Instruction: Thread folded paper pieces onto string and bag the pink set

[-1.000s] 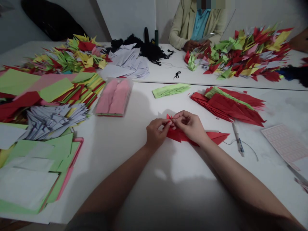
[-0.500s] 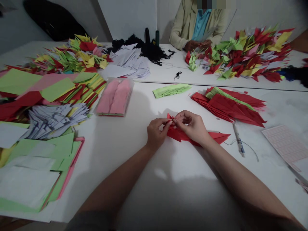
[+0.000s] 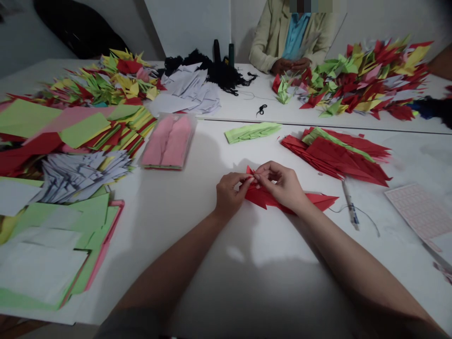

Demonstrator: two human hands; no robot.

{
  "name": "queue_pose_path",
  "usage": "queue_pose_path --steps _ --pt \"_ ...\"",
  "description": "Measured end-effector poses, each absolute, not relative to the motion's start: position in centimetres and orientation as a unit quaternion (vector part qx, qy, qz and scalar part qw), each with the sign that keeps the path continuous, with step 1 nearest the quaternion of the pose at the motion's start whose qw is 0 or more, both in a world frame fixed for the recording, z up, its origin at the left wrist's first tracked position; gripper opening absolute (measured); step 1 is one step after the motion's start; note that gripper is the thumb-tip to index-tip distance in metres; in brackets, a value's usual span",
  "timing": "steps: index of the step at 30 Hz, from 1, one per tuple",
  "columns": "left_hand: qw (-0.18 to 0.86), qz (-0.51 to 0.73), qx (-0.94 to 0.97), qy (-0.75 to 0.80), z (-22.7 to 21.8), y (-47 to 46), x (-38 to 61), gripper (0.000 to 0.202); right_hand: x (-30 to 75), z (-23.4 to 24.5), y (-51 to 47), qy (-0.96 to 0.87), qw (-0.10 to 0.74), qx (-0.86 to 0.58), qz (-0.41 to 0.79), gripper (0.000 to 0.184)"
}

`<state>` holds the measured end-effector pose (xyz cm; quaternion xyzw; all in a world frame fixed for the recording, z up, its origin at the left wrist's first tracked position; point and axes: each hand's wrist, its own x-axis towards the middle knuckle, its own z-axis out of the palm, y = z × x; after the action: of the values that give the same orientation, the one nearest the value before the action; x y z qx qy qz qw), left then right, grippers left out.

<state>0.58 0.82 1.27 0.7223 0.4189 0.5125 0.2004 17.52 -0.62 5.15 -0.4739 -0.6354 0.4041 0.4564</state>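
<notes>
Both my hands meet over the middle of the white table. My left hand (image 3: pixel 230 190) pinches a small red folded paper (image 3: pixel 249 170) between thumb and fingers. From the other side my right hand (image 3: pixel 280 183) grips the same paper, its fingertips against those of the left. Much of the paper is hidden behind my fingers. Under and beside my hands lie more red folded papers (image 3: pixel 323 201), with pointed ends showing. Beyond them is a strip of overlapping light-green folded papers (image 3: pixel 252 133). To the right rests a fanned stack of red folded papers (image 3: pixel 339 153).
A pen (image 3: pixel 350 207) and thin cord lie at right, near a printed sheet (image 3: pixel 420 209). At left are a pink paper packet (image 3: pixel 168 141) and green sheets (image 3: pixel 95 221). Heaps of colourful folded paper (image 3: pixel 370 80) stand at the back, where a person (image 3: pixel 291 40) sits handling something.
Almost nothing differs. Both hands keep their pinch on the red paper, with only a very slight shift of the fingers.
</notes>
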Motion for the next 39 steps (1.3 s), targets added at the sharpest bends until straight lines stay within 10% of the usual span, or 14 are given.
queue_pose_path --steps 17,39 --pt "0.192 0.531 0.738 0.369 2.1 0.5 0.5 0.009 17.9 5.4 -0.7 -0.606 0.447 -0.464 0.468 0.028" --pt "0.352 0.519 0.675 0.389 2.0 0.5 0.8 0.008 19.3 7.0 -0.7 -0.786 0.356 -0.427 0.270 0.027"
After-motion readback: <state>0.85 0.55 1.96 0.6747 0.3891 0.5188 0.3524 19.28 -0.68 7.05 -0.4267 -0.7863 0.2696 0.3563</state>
